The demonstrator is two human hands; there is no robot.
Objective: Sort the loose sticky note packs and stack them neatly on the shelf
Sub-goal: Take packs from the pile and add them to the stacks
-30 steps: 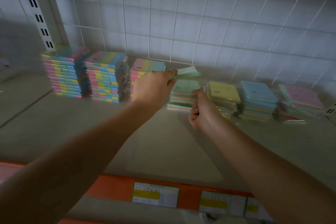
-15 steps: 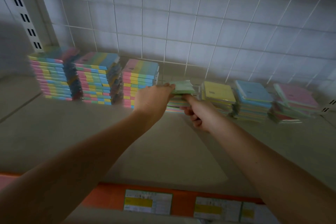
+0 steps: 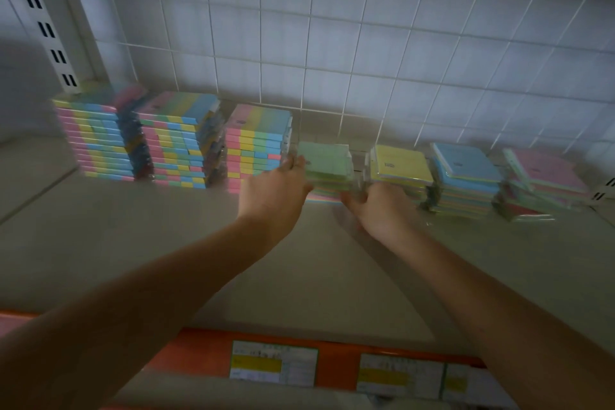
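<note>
Along the back of the shelf (image 3: 166, 243), 3 tall striped stacks (image 3: 179, 140) are standing at the left, and the nearest of them is sitting just beside the left hand (image 3: 276, 191), so a sideways nudge risks toppling it. That hand is pressing its fingers against the left edge of the green-topped stack (image 3: 327, 165), apparently with straight fingers, though blur is hiding the detail. The right hand (image 3: 376, 206) is working at the stack's front right corner with fingers curled; I cannot tell whether it is pinching a pack. Uneven squeezing is likely to shear the slippery wrapped packs apart. Further right, the yellow stack (image 3: 399, 166) and blue stack (image 3: 466, 176) are sitting close, while the pink pile (image 3: 539, 180) is leaning loosely and could slide if bumped.
</note>
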